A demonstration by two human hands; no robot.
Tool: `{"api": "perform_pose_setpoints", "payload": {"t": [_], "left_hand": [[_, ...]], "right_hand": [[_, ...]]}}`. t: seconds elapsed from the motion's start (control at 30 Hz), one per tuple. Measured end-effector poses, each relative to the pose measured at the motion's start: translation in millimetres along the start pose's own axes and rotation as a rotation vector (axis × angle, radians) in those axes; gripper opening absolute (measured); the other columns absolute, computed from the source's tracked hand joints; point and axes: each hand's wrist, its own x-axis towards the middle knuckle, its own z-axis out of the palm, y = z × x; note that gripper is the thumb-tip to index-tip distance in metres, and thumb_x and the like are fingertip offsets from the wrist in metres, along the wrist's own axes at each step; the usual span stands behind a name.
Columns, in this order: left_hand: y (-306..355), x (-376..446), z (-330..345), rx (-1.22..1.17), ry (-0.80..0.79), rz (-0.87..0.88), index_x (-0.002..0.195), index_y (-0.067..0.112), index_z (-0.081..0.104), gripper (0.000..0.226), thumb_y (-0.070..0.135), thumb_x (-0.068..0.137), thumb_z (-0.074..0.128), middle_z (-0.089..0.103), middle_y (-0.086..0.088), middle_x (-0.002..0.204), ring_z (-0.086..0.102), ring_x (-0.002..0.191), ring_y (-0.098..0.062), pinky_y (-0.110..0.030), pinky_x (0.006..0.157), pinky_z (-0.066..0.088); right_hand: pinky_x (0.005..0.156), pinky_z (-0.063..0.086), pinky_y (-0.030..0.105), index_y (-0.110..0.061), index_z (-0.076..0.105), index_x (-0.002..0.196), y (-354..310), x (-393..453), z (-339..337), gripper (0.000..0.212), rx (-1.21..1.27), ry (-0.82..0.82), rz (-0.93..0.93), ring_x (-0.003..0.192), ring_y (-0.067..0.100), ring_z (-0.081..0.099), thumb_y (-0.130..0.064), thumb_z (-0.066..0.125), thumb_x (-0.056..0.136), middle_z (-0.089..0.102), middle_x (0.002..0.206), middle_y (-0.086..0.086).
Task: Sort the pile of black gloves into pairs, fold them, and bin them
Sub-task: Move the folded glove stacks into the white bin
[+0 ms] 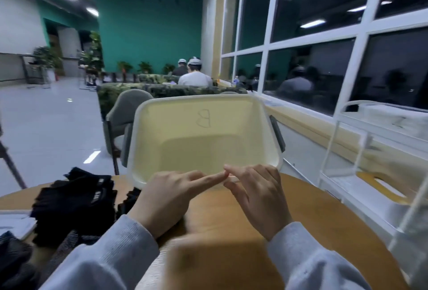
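1. The left hand (165,199) has its pointer finger out straight. The tip meets the pointer fingertip of the right hand (259,197), right by the near rim of the bin (139,141). The other left fingers are curled in loosely.

2. The right hand's fingers are a little spread and bent. They hold nothing. It is too blurry to tell if the fingertips press on the rim or just float above it.

3. The bin is a pale yellow plastic tub with a letter "B" on its far wall. It stands at the far edge of the round wooden table (312,215), and nothing is in it. It looks stiff and light, so I think one push on the rim could slide it. Holding both side rims would be safest.

4. The pile of black gloves (74,206) sits on the table to the left, close to the left wrist but not touching the bin. No glove is in a hand yet, so sorting looks not yet begun.

5. The gloves look like soft knit. I think they are light and floppy and may cling to each other. Pinching one by its cuff, where small white labels show, should lift it free of the heap.

6. A white wire rack (335,150) stands at the right, by the window.
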Motion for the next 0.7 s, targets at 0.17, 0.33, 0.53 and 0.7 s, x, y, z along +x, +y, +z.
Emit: {"api": "perform_pose_setpoints", "payload": {"t": [0.17,0.33,0.53,0.7], "left_hand": [[39,21,29,-0.024,-0.029,0.046,0.132,0.045,0.039,0.081,-0.001,0.065,0.044,0.064,0.017,0.079,0.051,0.042,-0.013,-0.017,0.04,0.022],[72,30,51,-0.066,-0.087,0.087,0.131,0.044,0.038,0.084,-0.002,0.063,0.052,0.063,0.016,0.073,0.051,0.041,-0.012,-0.017,0.039,0.021],[91,32,74,-0.127,-0.191,0.082,0.131,0.046,0.037,0.103,0.001,0.05,0.082,0.062,0.019,0.07,0.05,0.04,-0.005,-0.013,0.039,0.015],[97,36,82,-0.146,-0.249,0.088,0.13,0.046,0.041,0.104,0.002,0.047,0.084,0.061,0.02,0.069,0.049,0.039,-0.004,-0.013,0.039,0.016]], "right_hand": [[0.078,0.035,0.027,-0.026,0.055,0.111,30,-36,-35,0.022,-0.048,-0.063,0.069,0.082,0.007,0.054,-0.037,0.05,0.093,0.067,0.083,-0.009],[0.079,0.034,0.026,-0.026,0.055,0.111,48,-73,-54,0.023,-0.091,-0.135,0.124,0.081,0.006,0.053,-0.039,0.046,0.095,0.066,0.081,-0.009],[0.079,0.034,0.025,-0.027,0.054,0.11,60,-99,-60,0.022,-0.098,-0.213,0.172,0.081,0.006,0.053,-0.039,0.046,0.094,0.065,0.083,-0.01],[0.08,0.032,0.022,-0.026,0.053,0.11,67,-110,-61,0.022,-0.102,-0.231,0.191,0.081,0.004,0.05,-0.04,0.045,0.094,0.065,0.081,-0.01]]}}
